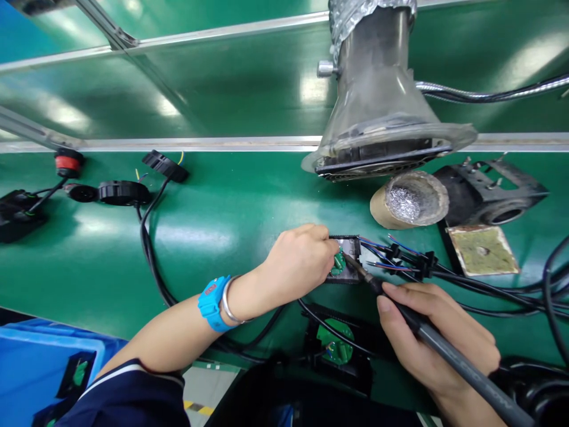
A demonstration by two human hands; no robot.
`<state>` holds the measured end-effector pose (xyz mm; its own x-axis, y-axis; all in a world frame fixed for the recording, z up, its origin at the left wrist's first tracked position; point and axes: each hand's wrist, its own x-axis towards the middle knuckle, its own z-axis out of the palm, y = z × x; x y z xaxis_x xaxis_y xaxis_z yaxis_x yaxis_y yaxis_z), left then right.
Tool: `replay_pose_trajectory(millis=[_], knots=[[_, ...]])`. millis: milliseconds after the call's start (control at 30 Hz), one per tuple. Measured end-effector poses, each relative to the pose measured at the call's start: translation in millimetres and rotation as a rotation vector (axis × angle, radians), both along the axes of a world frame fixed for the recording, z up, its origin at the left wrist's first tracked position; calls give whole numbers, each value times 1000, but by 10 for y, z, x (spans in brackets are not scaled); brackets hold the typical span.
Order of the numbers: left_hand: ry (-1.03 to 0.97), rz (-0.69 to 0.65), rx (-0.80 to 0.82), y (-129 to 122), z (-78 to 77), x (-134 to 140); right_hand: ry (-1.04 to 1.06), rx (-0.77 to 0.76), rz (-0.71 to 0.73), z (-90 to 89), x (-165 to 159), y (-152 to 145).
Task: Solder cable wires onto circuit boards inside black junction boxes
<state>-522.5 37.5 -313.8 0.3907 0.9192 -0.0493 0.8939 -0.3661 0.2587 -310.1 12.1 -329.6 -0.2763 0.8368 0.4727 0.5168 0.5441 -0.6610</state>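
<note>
My left hand [300, 258] is closed at a small green circuit board [339, 263], its fingertips pinching the board's edge and partly hidden by the knuckles. The board sits over an open black housing [351, 276] on the green bench. In my right hand [438, 332] is a soldering iron [420, 327], gripped like a pen. Its metal tip meets or nearly touches the board beside my left fingertips. Just right of the housing, black cables [444, 274] end in thin red and blue wires. Closer to my body lies another black housing with a round green board [340, 342].
A fume extractor hood [377, 101] hangs above the work. Beneath it stand a cardboard tube of metal shavings [409, 201], a black iron stand [484, 193] and a yellowish sponge [483, 250]. Black cabled parts [122, 192] lie left. A blue bin [35, 367] is lower left.
</note>
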Motion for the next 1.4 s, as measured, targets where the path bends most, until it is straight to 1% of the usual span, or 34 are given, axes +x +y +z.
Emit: replay_pose_trajectory(millis=[267, 533, 633, 733, 933, 1067, 1133, 1233, 1300, 1400], knots=[[6, -18, 18, -11, -3, -2, -9, -1, -5, 24, -20, 17], [17, -19, -20, -13, 6, 3, 40, 60, 85, 15, -32, -11], [5, -16, -9, -21, 2, 3, 47, 33, 65, 11, 11, -16], [-13, -22, 11, -27, -6, 4, 99, 65, 17, 20, 43, -7], [23, -20, -11, -27, 6, 13, 161, 77, 18, 20, 17, 15], [51, -26, -19, -18, 26, 19, 156, 81, -7, 40, 23, 3], [61, -28, -15, -14, 30, 24, 149, 29, 43, 49, 45, -5], [65, -31, -21, -7, 39, 27, 167, -33, 166, 41, 75, -11], [55, -25, -33, -4, 58, 18, 183, 8, 199, 23, 70, -8], [-29, -32, -62, -1, 110, -17, 151, 91, 122, -3, 16, 6]])
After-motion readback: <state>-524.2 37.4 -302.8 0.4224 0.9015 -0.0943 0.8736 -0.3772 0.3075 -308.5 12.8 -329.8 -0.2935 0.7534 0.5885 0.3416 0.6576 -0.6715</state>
